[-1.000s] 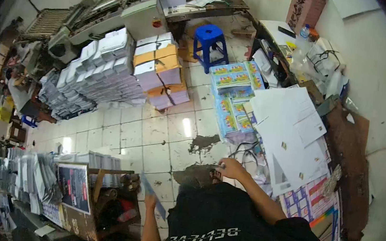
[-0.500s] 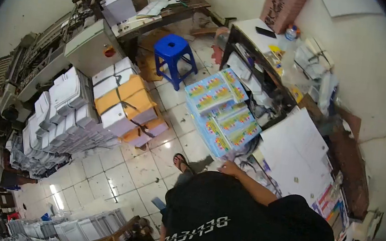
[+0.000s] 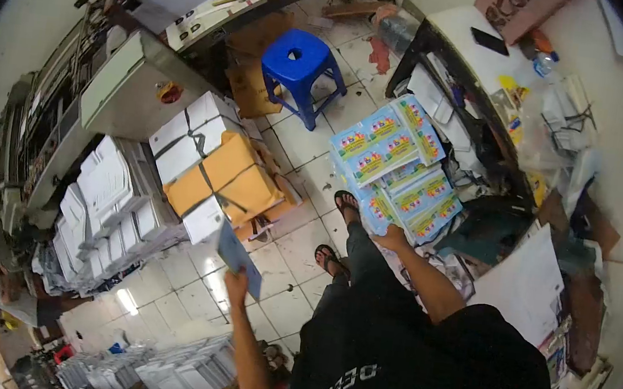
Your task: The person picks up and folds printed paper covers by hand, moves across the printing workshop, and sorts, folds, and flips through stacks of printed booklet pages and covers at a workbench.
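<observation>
Seemingly carrying, needing steadiness next, our left hand [image 3: 237, 282] clasps a blue board [image 3: 232, 247] left of the booklet stack [image 3: 389, 146]; our right hand [image 3: 393, 239] beside it has an unclear grip.

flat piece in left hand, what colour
Greyish blue; the flat piece shows best in the head view.

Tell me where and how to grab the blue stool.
The central hole in the seat looks best: come straight down from above, hook through it and lift. The stool stands upright on its legs, so the seat faces up with the hole uncovered, and a central hold should keep it level.
</observation>
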The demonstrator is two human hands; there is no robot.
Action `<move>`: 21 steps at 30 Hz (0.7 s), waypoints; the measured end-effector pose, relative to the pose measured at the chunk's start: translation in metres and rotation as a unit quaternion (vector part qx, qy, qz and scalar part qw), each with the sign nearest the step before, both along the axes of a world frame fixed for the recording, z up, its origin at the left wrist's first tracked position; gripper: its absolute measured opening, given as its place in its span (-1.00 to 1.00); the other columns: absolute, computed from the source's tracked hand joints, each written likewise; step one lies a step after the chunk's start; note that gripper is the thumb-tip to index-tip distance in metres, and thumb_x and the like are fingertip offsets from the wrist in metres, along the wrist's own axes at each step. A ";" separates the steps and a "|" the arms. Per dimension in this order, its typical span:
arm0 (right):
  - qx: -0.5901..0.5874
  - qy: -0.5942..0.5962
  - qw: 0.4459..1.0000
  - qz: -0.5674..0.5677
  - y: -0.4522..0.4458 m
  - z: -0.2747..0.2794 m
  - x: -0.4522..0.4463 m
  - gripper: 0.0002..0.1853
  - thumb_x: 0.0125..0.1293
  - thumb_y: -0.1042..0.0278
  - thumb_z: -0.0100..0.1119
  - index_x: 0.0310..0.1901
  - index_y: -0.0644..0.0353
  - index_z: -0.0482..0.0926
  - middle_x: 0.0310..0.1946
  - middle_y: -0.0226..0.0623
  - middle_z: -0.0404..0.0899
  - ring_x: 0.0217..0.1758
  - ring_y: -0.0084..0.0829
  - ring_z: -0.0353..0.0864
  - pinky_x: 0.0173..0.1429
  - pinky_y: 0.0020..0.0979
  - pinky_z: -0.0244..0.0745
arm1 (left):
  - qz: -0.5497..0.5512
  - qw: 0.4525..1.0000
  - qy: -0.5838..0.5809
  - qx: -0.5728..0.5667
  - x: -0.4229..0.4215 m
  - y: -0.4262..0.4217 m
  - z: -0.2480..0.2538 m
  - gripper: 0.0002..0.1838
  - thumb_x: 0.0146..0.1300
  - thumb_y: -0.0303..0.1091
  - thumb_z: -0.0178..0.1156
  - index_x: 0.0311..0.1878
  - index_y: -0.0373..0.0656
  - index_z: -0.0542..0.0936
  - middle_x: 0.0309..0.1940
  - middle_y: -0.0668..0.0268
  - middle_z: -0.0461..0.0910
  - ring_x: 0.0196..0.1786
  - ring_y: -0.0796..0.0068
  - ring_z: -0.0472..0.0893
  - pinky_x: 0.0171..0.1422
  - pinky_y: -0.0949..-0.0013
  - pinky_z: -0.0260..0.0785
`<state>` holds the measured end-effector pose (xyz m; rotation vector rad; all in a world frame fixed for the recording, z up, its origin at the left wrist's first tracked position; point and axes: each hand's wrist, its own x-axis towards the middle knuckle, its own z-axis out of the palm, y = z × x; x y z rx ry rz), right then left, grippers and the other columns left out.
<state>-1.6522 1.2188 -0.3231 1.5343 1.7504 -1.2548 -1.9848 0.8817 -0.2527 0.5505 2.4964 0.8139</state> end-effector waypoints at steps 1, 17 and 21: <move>-0.005 0.004 1.000 -0.003 0.024 -0.023 -0.015 -0.25 -0.07 -0.26 0.39 -0.17 0.43 0.65 -0.01 0.16 0.58 0.02 -0.03 0.62 0.08 -0.16 0.53 | 0.005 0.997 0.034 -0.067 0.016 0.004 -0.019 -0.68 0.30 -0.23 0.10 -0.30 -0.38 0.57 -0.42 -0.05 0.61 -0.39 0.03 0.59 -0.31 0.10 0.36; 0.213 -0.198 0.956 -0.037 0.162 -0.300 -0.176 0.60 -0.36 -0.23 0.61 0.44 0.33 -0.47 0.44 0.40 -0.30 0.52 0.30 -0.30 0.41 0.39 -0.18 | 0.375 0.831 -0.406 -0.067 0.266 -0.121 -0.067 -0.60 0.33 -0.09 0.10 0.03 -0.22 0.38 -0.18 0.27 0.39 -0.21 0.32 0.37 -0.13 0.19 0.22; 0.213 -0.173 0.962 -0.011 0.120 -0.271 -0.194 0.51 -0.24 -0.21 0.56 0.45 0.33 -0.43 0.44 0.36 -0.22 0.52 0.25 -0.19 0.37 0.39 -0.07 | 0.407 0.815 -0.411 -0.051 0.277 -0.124 -0.061 -0.50 0.34 -0.05 0.11 0.17 -0.22 0.35 0.01 0.24 0.39 -0.03 0.26 0.39 0.03 0.17 0.24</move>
